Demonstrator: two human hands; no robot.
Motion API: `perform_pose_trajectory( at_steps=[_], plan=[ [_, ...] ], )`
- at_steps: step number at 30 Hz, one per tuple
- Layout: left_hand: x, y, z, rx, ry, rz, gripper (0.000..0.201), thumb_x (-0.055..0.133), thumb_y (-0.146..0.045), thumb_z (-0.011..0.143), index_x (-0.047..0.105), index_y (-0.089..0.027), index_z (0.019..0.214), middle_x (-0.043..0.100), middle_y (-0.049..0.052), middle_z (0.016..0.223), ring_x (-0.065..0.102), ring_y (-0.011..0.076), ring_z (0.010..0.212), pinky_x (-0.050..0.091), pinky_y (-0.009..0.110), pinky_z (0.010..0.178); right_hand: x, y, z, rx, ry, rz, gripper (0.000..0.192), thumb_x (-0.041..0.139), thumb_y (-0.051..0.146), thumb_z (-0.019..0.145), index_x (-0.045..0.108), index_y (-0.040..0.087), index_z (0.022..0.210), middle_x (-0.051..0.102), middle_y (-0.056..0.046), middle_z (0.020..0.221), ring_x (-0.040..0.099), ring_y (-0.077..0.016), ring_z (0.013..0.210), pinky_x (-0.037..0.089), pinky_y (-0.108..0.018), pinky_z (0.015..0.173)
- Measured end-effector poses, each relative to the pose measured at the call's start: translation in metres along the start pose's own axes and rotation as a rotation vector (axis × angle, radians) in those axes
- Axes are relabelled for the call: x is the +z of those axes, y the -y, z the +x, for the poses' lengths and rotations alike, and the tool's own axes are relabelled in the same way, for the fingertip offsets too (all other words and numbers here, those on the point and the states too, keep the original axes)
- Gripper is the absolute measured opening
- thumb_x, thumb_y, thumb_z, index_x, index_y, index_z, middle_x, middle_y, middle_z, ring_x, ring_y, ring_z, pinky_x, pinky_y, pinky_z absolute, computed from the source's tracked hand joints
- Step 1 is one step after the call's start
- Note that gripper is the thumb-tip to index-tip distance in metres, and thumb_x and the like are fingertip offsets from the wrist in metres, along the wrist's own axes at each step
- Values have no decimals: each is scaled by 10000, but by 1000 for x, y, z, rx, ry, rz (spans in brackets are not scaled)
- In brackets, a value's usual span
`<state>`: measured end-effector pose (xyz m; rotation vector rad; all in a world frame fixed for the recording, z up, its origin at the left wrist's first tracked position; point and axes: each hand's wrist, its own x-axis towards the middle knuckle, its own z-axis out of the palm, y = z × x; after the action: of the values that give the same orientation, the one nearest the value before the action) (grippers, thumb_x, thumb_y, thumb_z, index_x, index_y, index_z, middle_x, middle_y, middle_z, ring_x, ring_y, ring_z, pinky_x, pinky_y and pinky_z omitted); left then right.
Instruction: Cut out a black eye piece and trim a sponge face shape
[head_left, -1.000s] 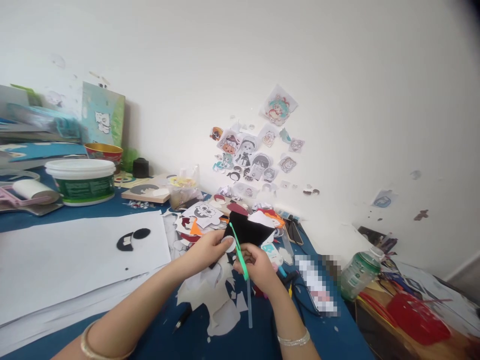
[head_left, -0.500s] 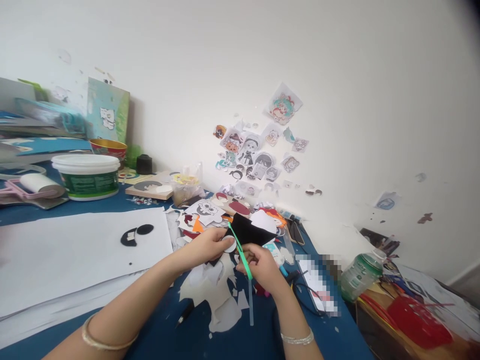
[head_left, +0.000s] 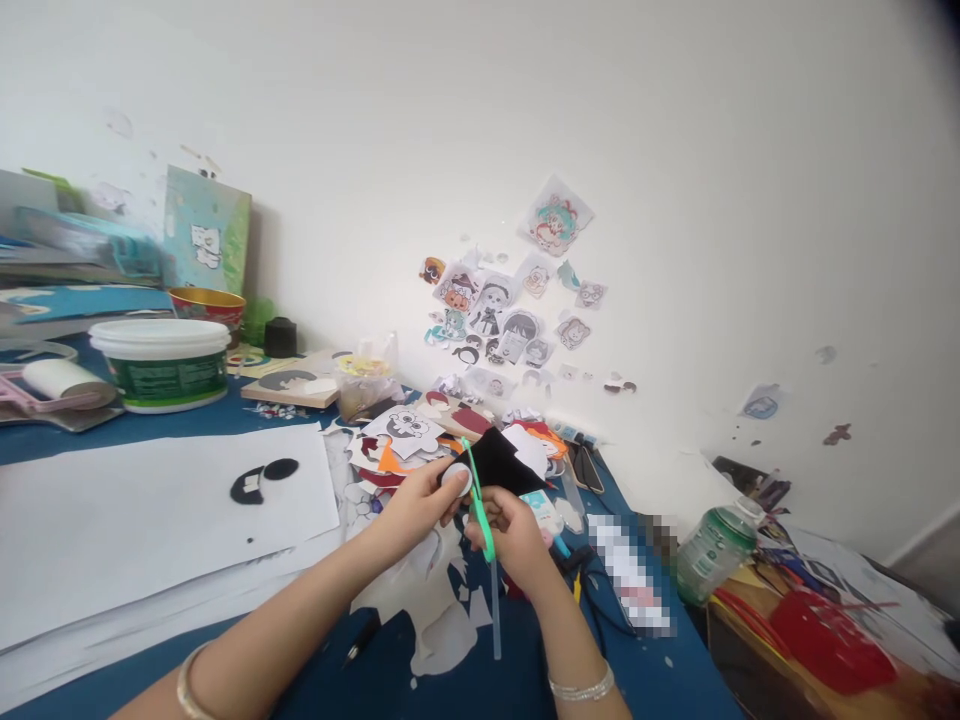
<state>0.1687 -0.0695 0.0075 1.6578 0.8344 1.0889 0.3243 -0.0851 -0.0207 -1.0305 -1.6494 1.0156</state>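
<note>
A: How should the scissors (head_left: 478,498) be worked?
B: Steady the black sheet (head_left: 502,464); turn it gently into the blades.
A: Orientation?
B: Above the bench (head_left: 322,672), tips toward the wall (head_left: 690,220), slightly left; long axis runs away from the wearer.
A: Hands?
B: Right hand (head_left: 519,535) curled round the handles; left hand (head_left: 420,503) pinched closed on the white disc (head_left: 454,480).

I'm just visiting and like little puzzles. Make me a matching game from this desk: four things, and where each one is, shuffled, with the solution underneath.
1. Green scissors
2. Round white piece
3. Black mouth-shaped cutout
4. Bottle

A. On the large white sheet
B. To the right of the blue table
C. In the right hand
D. In the left hand

Pairs: 1-C, 2-D, 3-A, 4-B
</note>
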Motion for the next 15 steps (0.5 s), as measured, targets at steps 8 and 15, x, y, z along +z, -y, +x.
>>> perform_pose_trajectory(
  at_steps=[8,15],
  plan=[
    [-5,-5,0,9,50,96,262,404,-420,787,412,-199,645,380,-84,413,339,89,392,281,225,435,-1,2,0,-10,7,-2,325,682,267,643,594,173,941,582,1,706,518,-125,626,441,-249,589],
    [-11,-1,2,-20,123,48,267,402,-417,795,403,-196,646,363,-86,406,315,77,385,256,210,421,0,5,-1,26,-2,-39,304,681,264,646,603,165,922,530,30,621,472,-98,542,398,-219,507]
  ],
)
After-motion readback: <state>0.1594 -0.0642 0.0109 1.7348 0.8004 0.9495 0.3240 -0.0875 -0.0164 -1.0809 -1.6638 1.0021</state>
